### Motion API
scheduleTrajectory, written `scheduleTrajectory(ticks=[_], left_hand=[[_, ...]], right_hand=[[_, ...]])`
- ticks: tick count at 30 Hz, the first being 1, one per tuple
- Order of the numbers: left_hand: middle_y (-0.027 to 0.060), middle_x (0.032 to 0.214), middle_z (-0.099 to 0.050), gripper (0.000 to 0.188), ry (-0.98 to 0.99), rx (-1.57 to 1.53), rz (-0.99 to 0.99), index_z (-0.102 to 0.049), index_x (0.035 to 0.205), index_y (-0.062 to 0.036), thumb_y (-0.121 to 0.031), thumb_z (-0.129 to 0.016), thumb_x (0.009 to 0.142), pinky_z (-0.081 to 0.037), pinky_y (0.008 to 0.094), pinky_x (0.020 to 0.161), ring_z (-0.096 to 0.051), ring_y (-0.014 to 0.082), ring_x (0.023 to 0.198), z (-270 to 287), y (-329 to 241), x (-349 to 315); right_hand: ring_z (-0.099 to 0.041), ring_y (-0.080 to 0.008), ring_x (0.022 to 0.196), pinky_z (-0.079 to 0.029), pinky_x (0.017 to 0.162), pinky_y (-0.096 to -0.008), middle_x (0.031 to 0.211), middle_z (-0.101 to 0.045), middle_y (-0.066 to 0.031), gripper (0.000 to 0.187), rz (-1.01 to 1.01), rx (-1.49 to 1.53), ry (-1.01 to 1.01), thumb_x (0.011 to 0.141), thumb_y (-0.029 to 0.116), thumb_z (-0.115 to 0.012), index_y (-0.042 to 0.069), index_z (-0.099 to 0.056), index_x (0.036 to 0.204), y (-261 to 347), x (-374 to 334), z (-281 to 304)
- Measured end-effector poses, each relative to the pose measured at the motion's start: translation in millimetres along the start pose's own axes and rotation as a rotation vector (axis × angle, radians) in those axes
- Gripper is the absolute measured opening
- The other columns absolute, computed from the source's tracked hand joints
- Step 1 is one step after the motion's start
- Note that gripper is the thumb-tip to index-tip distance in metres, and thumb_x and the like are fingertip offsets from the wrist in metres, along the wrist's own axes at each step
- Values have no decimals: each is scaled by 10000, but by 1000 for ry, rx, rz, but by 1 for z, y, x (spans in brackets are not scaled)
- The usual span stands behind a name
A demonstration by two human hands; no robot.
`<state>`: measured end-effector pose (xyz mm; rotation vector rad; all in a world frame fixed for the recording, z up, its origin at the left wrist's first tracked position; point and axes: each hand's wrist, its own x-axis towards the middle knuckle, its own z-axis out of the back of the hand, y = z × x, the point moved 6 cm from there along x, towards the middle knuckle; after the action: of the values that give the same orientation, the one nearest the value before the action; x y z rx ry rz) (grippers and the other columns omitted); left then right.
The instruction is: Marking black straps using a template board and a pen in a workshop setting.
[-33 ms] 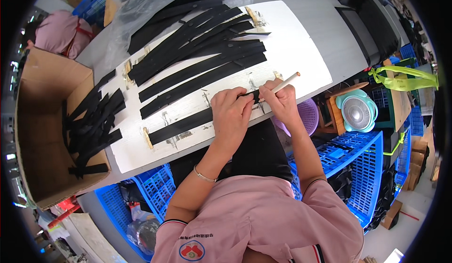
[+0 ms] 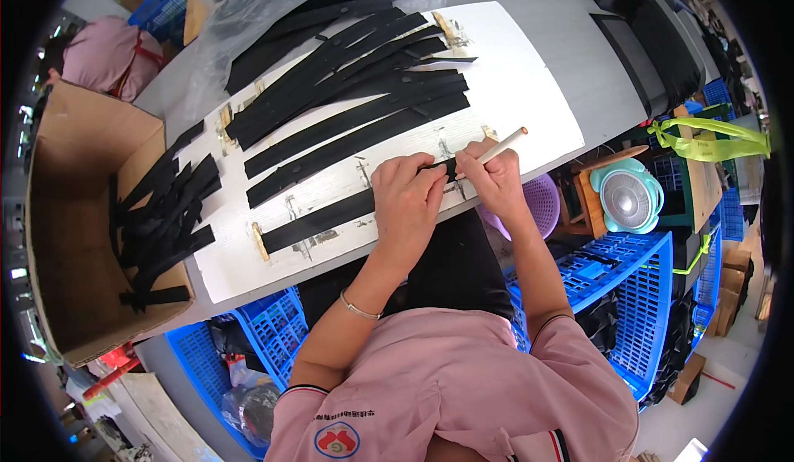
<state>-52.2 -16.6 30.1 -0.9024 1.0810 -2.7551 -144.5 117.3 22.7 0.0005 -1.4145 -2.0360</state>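
Note:
A black fabric strip point(image 2: 322, 219) lies along the near edge of a white board point(image 2: 542, 102). My left hand point(image 2: 405, 201) presses down on this strip toward its right end, fingers bent and closed over it. In my right hand point(image 2: 495, 182) is a white pencil point(image 2: 514, 142), held in a writing grip and slanting up to the right. Its lower end meets the strip's right part, though my fingers hide the tip. Farther up the board, more black strips point(image 2: 356, 143) lie side by side, with a loose overlapping pile point(image 2: 331, 69) beyond them.
An open cardboard box point(image 2: 70, 296) with tangled black strips point(image 2: 169, 205) stands at the left. Clear plastic sheeting point(image 2: 248, 23) lies at the back. Below the table are blue crates point(image 2: 649, 321), a purple basket point(image 2: 542, 201) and a turquoise fan point(image 2: 627, 199). Another person point(image 2: 112, 57) is at the far left.

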Motion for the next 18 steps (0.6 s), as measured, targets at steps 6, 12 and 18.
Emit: scheduleTrajectory(ticks=[6, 12, 18], left_hand=[[151, 1570, -427, 516, 214, 234, 29, -596, 1433, -145, -97, -673, 925, -170, 642, 1168, -394, 353, 1439, 5, 5, -11], [215, 1672, -228, 561, 340, 333, 45, -413, 1565, -127, -255, -576, 1043, -85, 740, 1173, -148, 407, 1572, -2, 44, 12], [220, 1638, -324, 514, 265, 315, -46, -479, 1513, -86, -299, -558, 1052, -127, 643, 1229, -226, 373, 1560, -5, 107, 85]], right_hand=[[-582, -147, 631, -449, 611, -304, 681, -629, -78, 255, -149, 175, -90, 960, 80, -573, -23, -645, 739, -6, -10, 6], [-518, -73, 623, -404, 594, -240, 699, -613, -22, 272, -180, 235, -282, 1005, 89, -597, -13, -672, 764, -13, -23, 14], [-497, -55, 620, -380, 584, -219, 695, -615, -7, 282, -253, 242, -346, 1021, 134, -616, -3, -684, 784, -8, -18, 8]])
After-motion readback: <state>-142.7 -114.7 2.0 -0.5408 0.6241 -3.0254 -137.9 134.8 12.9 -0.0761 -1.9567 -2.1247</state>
